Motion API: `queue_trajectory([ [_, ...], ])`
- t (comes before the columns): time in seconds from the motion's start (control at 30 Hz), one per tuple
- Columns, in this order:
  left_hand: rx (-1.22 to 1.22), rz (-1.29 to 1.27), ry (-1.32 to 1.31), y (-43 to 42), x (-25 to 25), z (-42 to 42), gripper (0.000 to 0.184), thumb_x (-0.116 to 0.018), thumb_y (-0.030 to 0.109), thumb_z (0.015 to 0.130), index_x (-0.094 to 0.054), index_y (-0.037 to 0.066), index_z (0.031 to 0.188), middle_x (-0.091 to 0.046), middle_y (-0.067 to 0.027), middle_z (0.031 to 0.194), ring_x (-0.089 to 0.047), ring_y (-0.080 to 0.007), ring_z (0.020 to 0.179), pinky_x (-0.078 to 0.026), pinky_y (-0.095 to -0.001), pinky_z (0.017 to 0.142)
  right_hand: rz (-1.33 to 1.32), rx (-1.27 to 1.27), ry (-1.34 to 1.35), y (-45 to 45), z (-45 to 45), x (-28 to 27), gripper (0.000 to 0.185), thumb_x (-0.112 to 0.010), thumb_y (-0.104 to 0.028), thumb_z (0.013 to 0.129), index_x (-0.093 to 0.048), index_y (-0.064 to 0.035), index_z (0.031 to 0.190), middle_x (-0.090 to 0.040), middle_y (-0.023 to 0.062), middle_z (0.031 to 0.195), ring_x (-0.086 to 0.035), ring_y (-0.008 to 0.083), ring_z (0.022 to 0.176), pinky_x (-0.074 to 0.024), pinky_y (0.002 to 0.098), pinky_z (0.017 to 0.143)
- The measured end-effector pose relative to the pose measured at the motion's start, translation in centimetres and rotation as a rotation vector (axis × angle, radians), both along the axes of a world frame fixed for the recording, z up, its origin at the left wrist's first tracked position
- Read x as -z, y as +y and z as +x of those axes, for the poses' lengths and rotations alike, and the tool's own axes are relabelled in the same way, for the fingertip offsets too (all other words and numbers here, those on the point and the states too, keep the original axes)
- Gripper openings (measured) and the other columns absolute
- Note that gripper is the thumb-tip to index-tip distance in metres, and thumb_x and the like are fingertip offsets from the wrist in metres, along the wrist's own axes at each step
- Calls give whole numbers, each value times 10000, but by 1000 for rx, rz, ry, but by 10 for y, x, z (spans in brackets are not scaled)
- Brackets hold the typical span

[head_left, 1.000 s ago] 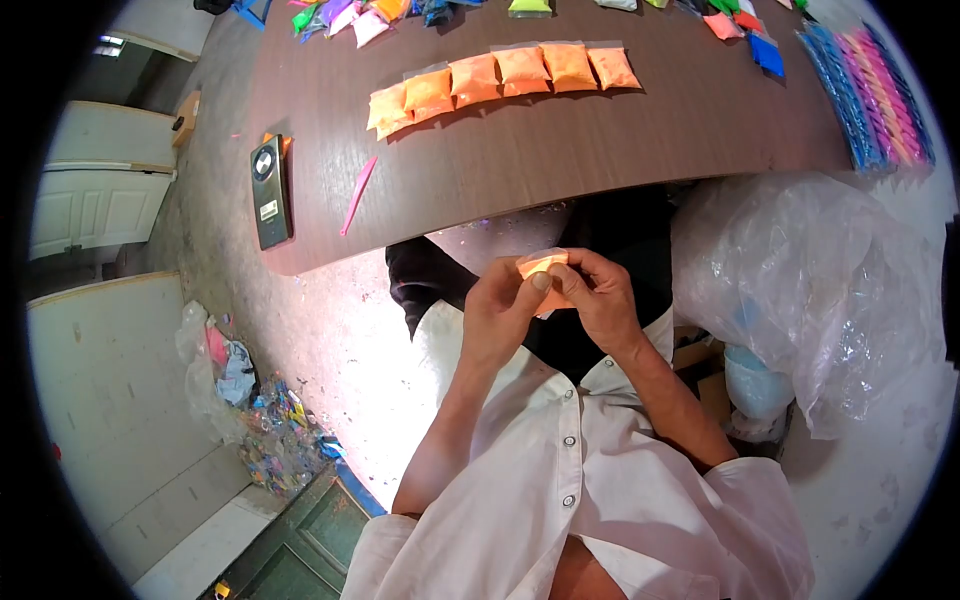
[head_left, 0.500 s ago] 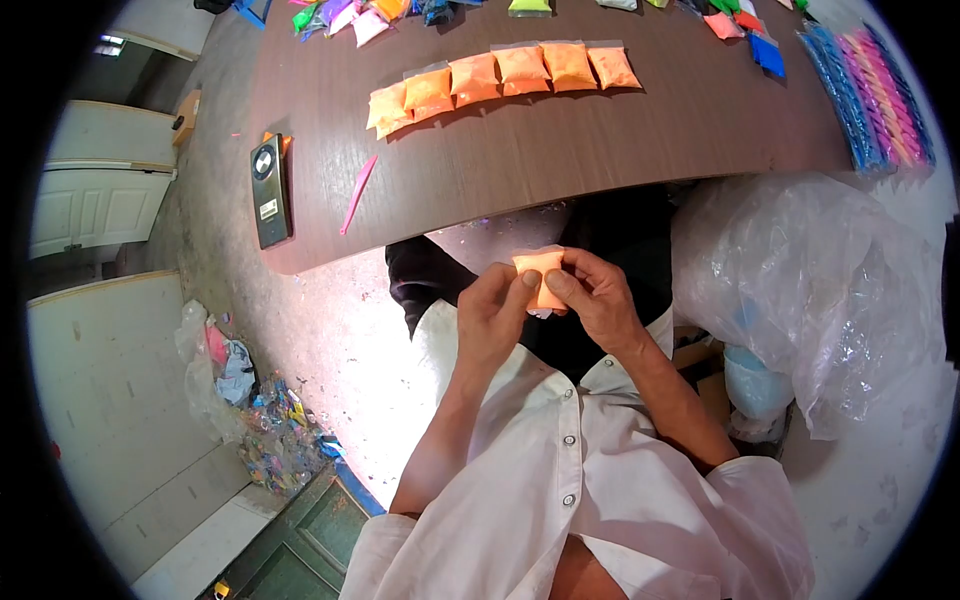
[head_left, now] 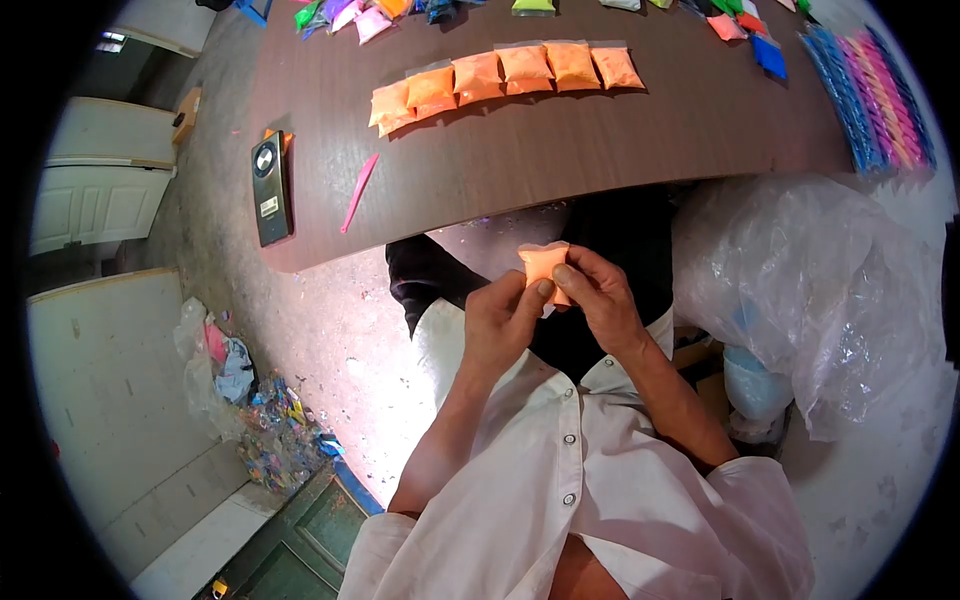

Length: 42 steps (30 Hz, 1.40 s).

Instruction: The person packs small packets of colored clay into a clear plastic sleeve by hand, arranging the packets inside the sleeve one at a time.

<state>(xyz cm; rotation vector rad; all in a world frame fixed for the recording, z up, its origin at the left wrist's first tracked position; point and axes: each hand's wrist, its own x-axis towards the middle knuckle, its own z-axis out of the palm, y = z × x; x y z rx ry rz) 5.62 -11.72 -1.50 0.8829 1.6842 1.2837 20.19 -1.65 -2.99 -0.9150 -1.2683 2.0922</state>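
Pressing the orange packet [head_left: 543, 263] seems the step: fingers of the left hand [head_left: 496, 316] and right hand [head_left: 604, 302] clamp it, just short of the counter [head_left: 650, 145]. The next move likely calls for gentle, even pressure; rear fingertips look hidden.

The left hand [head_left: 492, 318] and right hand [head_left: 603, 300] come close together near the body's midline, each closed in a pinch. The right thumb [head_left: 570, 281] sits slightly farther forward than the left thumb [head_left: 540, 292]. The 2 elbows bend; the left forearm [head_left: 440, 435] and right forearm [head_left: 680, 405] slant inward.
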Motion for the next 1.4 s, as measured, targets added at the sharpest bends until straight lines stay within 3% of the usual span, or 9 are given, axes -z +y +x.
queue_trajectory([
  [0.33, -8, -10, -200, 2, -1, 7, 305, -743, 260, 1032, -718, -32, 947, -705, -9, 783, -603, -73, 706, -479, -246, 635, 43, 11, -9, 4, 6, 11, 315, -641, -191, 1084, -695, 30, 1302, -714, 39, 1081, -649, 77, 946, -542, 227, 844],
  [0.67, 30, -23, 1, 0, 1, 1, 234, -755, 206, 1014, -742, -11, 927, -695, -34, 702, -600, -72, 649, -481, -258, 599, -48, -48, 67, 5, 9, 11, 319, -577, -186, 1105, -677, 14, 1332, -705, 37, 1106, -653, 83, 932, -566, 242, 855],
  [0.97, -50, -9, -31, 5, 5, -1, 280, -767, 214, 999, -723, -60, 1040, -731, -78, 824, -639, -102, 748, -509, -263, 660, 51, -53, -16, 3, 9, 13, 255, -615, -136, 1085, -693, 18, 1273, -726, 50, 1109, -685, 107, 983, -570, 260, 905],
  [1.03, -58, 19, -94, 4, 8, -2, 235, -737, 194, 1026, -664, -5, 927, -593, 40, 774, -511, -38, 719, -395, -203, 611, 50, -81, -14, 2, 8, 12, 253, -622, -131, 1080, -691, 20, 1270, -727, 52, 1106, -689, 112, 998, -569, 263, 916],
  [1.1, -48, 11, -37, 2, 7, -4, 248, -735, 196, 1029, -655, -1, 901, -582, 44, 760, -491, -32, 704, -372, -206, 595, 49, -51, -24, -1, 5, 8, 211, -675, -157, 1047, -733, 9, 1164, -708, -5, 978, -627, 59, 878, -520, 237, 773],
  [1.17, -39, 0, 19, 1, 5, -4, 264, -732, 197, 1032, -646, 3, 875, -571, 47, 747, -471, -26, 689, -349, -210, 578, 32, -60, -15, 0, 6, 13, 207, -675, -159, 1046, -731, 6, 1158, -706, -4, 973, -626, 57, 870, -520, 235, 768],
  [1.23, -42, -6, 61, 1, 5, -4, 297, -770, 211, 1000, -675, -34, 861, -643, -41, 738, -544, -78, 678, -440, -262, 593, 16, -71, -8, 0, 7, 14, 203, -674, -160, 1045, -729, 3, 1152, -704, -2, 967, -625, 56, 863, -521, 233, 762],
  [1.3, -42, -43, 20, 0, 5, -3, 284, -770, 210, 1002, -686, -35, 885, -655, -39, 748, -563, -79, 691, -454, -258, 607, 15, -43, -27, -1, 8, 14, 223, -635, -145, 1075, -695, 9, 1224, -719, 49, 1077, -662, 86, 932, -543, 237, 837],
  [1.4, -82, -32, -103, 5, 2, 2, 258, -767, 204, 1008, -707, -38, 938, -680, -38, 776, -604, -86, 720, -485, -252, 640, 44, -34, -29, 2, 10, 18, 196, -658, -133, 1063, -699, 5, 1196, -721, 40, 1037, -664, 79, 902, -547, 233, 813],
])
